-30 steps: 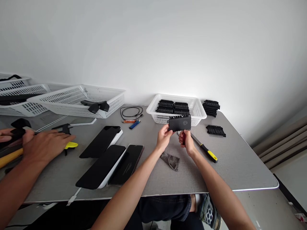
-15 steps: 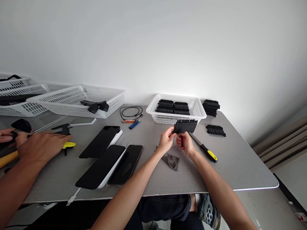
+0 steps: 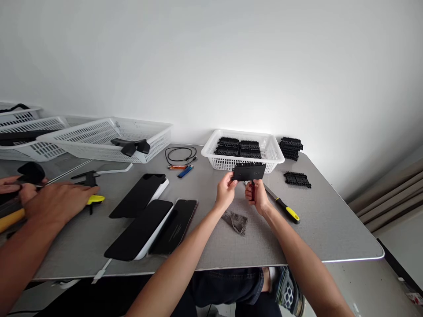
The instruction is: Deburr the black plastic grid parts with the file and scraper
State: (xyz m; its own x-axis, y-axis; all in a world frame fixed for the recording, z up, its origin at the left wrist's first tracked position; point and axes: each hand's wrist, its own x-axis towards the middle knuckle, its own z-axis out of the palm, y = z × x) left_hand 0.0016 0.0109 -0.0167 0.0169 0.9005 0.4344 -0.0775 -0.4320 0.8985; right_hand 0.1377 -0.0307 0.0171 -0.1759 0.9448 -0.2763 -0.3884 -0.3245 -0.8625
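Note:
Between my two hands a black plastic plate (image 3: pixel 248 172) with toothed edges is held up in front of a white basket. My left hand (image 3: pixel 226 188) pinches its left end. My right hand (image 3: pixel 257 194) is closed around a dark red handle (image 3: pixel 253 191) just under the plate's right part; the tool's working end is hard to make out. A file-like tool (image 3: pixel 287 210) with a black and yellow handle lies to the right of my right hand. Below my hands a crumpled grey cloth (image 3: pixel 236 222) rests on the table.
The white basket (image 3: pixel 211 161) holds several black toothed plates (image 3: pixel 250 149). More plates are stacked (image 3: pixel 291 148) beside it, and a single plate (image 3: pixel 297 179) lies right. Phones (image 3: pixel 173 226), lighters (image 3: pixel 185 171) and a cable (image 3: pixel 168 156) lie left. A co-worker's hands (image 3: pixel 61 200) work at far left.
The black plate has shifted slightly left and turned more level, with my left hand moving along. My right hand stays closed on the red handle, its position little changed.

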